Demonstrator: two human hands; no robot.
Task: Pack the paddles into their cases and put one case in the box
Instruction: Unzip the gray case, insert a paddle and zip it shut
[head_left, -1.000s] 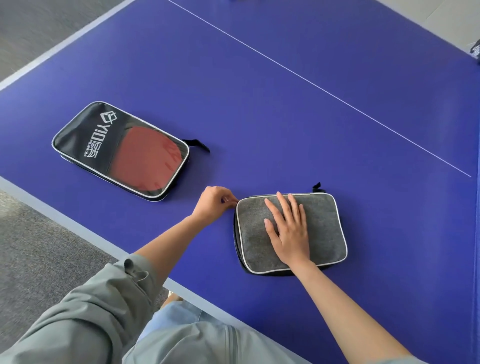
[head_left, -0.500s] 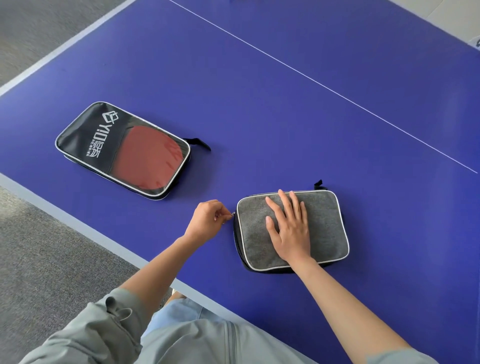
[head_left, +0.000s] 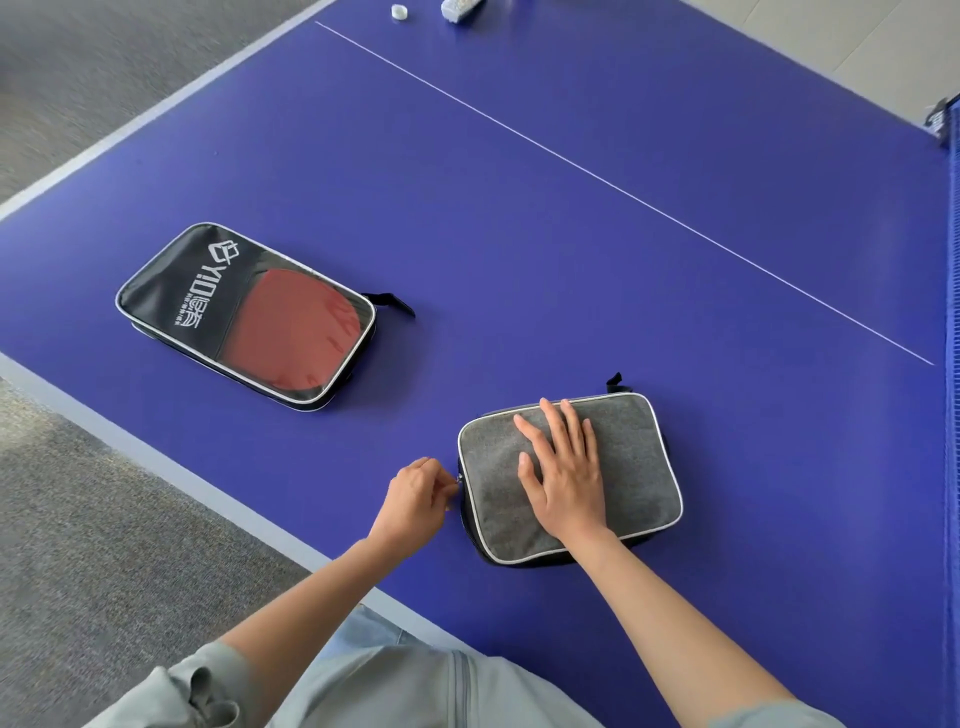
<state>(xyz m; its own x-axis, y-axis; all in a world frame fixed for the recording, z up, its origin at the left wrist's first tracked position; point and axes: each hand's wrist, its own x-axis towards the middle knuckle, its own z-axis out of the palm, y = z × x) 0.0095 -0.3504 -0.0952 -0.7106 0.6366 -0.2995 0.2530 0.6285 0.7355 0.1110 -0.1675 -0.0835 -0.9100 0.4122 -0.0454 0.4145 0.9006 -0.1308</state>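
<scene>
Blue table, left hand pinching grey case zipper pull, right hand flat on it, red paddle inside black case at left of frame

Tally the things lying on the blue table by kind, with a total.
Paddle cases: 2, a black case with a clear window, and a grey case under the right hand, the left hand at its zipper
Paddles showing: 1, the red paddle inside the black case
Small whitish things at the far edge, too cut off to name: 2
Total: 5
</scene>
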